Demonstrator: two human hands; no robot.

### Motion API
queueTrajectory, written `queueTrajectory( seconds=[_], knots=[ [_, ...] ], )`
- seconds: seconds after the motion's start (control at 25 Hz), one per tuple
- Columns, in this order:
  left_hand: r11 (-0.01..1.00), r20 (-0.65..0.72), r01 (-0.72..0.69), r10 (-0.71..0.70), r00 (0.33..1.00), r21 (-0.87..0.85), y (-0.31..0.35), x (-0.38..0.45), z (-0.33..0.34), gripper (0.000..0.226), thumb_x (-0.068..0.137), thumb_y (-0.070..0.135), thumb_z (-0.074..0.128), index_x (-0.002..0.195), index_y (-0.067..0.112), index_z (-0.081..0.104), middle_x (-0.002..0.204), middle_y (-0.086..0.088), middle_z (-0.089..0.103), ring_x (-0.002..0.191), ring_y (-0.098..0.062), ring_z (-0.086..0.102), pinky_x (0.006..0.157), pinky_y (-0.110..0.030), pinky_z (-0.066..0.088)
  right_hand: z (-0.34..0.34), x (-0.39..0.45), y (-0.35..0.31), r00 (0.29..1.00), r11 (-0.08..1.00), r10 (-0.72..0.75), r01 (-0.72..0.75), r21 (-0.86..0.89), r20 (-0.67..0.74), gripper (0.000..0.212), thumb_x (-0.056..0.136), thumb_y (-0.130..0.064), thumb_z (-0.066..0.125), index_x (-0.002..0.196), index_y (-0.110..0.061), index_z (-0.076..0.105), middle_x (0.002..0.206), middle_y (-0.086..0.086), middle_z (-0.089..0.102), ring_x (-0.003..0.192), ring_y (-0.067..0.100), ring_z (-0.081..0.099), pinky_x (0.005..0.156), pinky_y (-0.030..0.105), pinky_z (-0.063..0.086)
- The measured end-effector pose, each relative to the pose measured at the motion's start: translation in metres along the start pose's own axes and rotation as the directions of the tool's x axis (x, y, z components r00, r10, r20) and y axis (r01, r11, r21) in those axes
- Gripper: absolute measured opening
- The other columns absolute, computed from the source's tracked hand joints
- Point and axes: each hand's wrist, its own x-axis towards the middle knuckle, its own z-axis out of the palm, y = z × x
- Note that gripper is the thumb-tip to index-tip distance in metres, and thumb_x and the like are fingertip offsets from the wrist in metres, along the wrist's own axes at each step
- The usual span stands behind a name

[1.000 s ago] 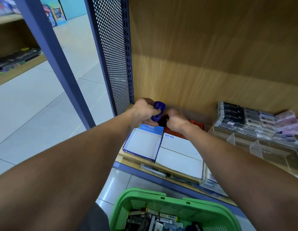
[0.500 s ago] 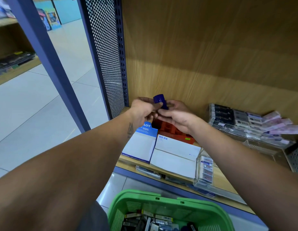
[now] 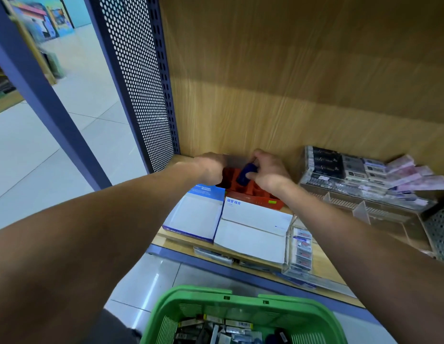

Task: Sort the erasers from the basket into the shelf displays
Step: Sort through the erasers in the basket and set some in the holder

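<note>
A dark blue eraser is pinched in the fingers of my right hand, just over the compartments of a red display tray at the back of the wooden shelf. My left hand is at the tray's left rear corner. Its fingers bend down out of sight, so I cannot tell whether they hold the tray. Below me, the green basket contains several more packaged erasers.
In front of the red tray lie a blue-and-white box and a white box. Rows of packaged erasers fill a clear divided display to the right. A perforated blue panel closes the shelf's left side.
The blue eraser went from my left hand to my right hand. Both hands dropped from above the shelf to the red tray.
</note>
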Motion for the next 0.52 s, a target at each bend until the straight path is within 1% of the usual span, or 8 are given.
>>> queueTrajectory(
  seconds=[0.04,0.08,0.12,0.2,0.28,0.36,0.4,0.52],
  knots=[
    [0.998,0.037,-0.021,0.019,0.999,0.065,0.0,0.001,0.005,0.038,0.092,0.006,0.045,0.127,0.014,0.059,0.122,-0.008,0.066,0.106,-0.028,0.063,0.069,-0.031,0.051,0.006,0.0,0.001,1.0,1.0,-0.014,0.014,0.005,0.014,0.032,0.08,-0.014,0.078,0.102,-0.026,0.059,0.097,0.001,0.067,0.089,0.022,0.064,0.084,0.04,0.055],
    [0.994,0.055,-0.022,0.016,0.998,0.106,-0.001,0.002,0.009,0.036,0.093,0.006,0.043,0.123,0.013,0.061,0.12,-0.007,0.066,0.106,-0.027,0.063,0.065,-0.03,0.048,0.01,-0.001,0.003,0.999,0.999,-0.034,0.035,-0.013,0.017,0.031,0.081,-0.015,0.078,0.104,-0.026,0.061,0.098,0.002,0.068,0.09,0.023,0.064,0.084,0.039,0.055],
    [0.992,0.062,-0.02,0.012,0.998,0.127,-0.002,0.003,0.01,0.034,0.093,0.006,0.042,0.12,0.012,0.062,0.118,-0.006,0.066,0.105,-0.027,0.063,0.066,-0.031,0.047,0.013,-0.002,0.004,0.998,0.996,-0.061,0.062,-0.059,0.014,0.031,0.081,-0.015,0.077,0.107,-0.025,0.062,0.101,0.004,0.069,0.092,0.025,0.064,0.085,0.038,0.054],
    [0.989,0.061,-0.035,0.027,0.998,0.141,-0.004,0.008,0.015,0.032,0.091,0.01,0.043,0.116,0.014,0.063,0.115,-0.006,0.068,0.101,-0.027,0.064,0.074,-0.035,0.052,0.016,-0.004,0.005,0.991,0.982,-0.135,0.133,-0.134,-0.008,0.032,0.082,-0.015,0.076,0.111,-0.019,0.063,0.106,0.008,0.069,0.097,0.029,0.064,0.085,0.037,0.052],
    [0.988,0.069,-0.044,0.034,0.997,0.147,-0.005,0.012,0.02,0.034,0.087,0.016,0.043,0.113,0.017,0.064,0.111,-0.007,0.069,0.096,-0.028,0.065,0.083,-0.04,0.055,0.019,-0.007,0.008,0.982,0.968,-0.188,0.181,-0.176,-0.024,0.029,0.082,-0.012,0.074,0.109,-0.014,0.063,0.106,0.012,0.069,0.099,0.033,0.063,0.082,0.038,0.052],
    [0.989,0.067,-0.04,0.031,0.997,0.14,-0.008,0.015,0.024,0.036,0.086,0.02,0.041,0.113,0.019,0.065,0.111,-0.007,0.068,0.096,-0.028,0.064,0.086,-0.04,0.055,0.024,-0.009,0.011,0.975,0.948,-0.223,0.218,-0.231,0.003,0.024,0.083,-0.01,0.071,0.105,-0.012,0.062,0.103,0.013,0.069,0.098,0.035,0.063,0.079,0.039,0.052],
    [0.99,0.063,-0.044,0.036,0.997,0.136,-0.008,0.016,0.024,0.035,0.087,0.021,0.041,0.113,0.019,0.064,0.112,-0.007,0.068,0.096,-0.028,0.064,0.086,-0.039,0.055,0.026,-0.009,0.012,0.974,0.943,-0.226,0.225,-0.246,0.026,0.023,0.084,-0.009,0.069,0.106,-0.012,0.062,0.104,0.013,0.069,0.099,0.035,0.063,0.08,0.038,0.052],
    [0.989,0.049,-0.05,0.043,0.998,0.137,-0.005,0.016,0.023,0.032,0.091,0.019,0.041,0.113,0.017,0.063,0.114,-0.008,0.067,0.099,-0.028,0.063,0.086,-0.037,0.053,0.026,-0.008,0.008,0.98,0.952,-0.194,0.201,-0.232,0.052,0.028,0.088,-0.008,0.062,0.114,-0.015,0.068,0.115,0.015,0.069,0.108,0.035,0.062,0.088,0.038,0.052]
  ],
)
